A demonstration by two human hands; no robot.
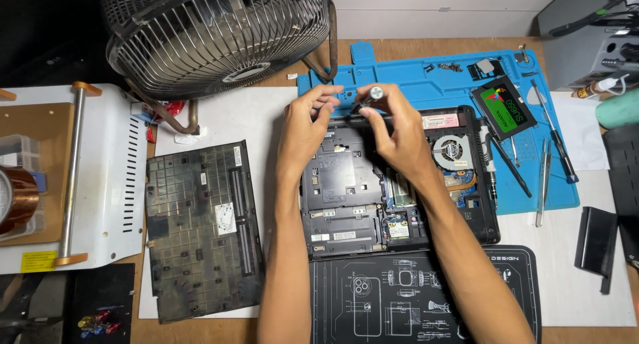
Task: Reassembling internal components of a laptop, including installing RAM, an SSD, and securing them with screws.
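Head view: laptop (399,184) lies open on desk (572,277), bottom cover (200,231) off beside it, drive (504,104) out on blue mat (413,77). Right hand (396,134) pinches screwdriver (367,99) at top edge; left hand (306,127) steadies its tip. Internals still mounted.

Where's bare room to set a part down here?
Free: white sheet between blue mat and black block; white strip between fan and bottom cover. Crowded: blue mat's right side, with drive and tools; around the open laptop.
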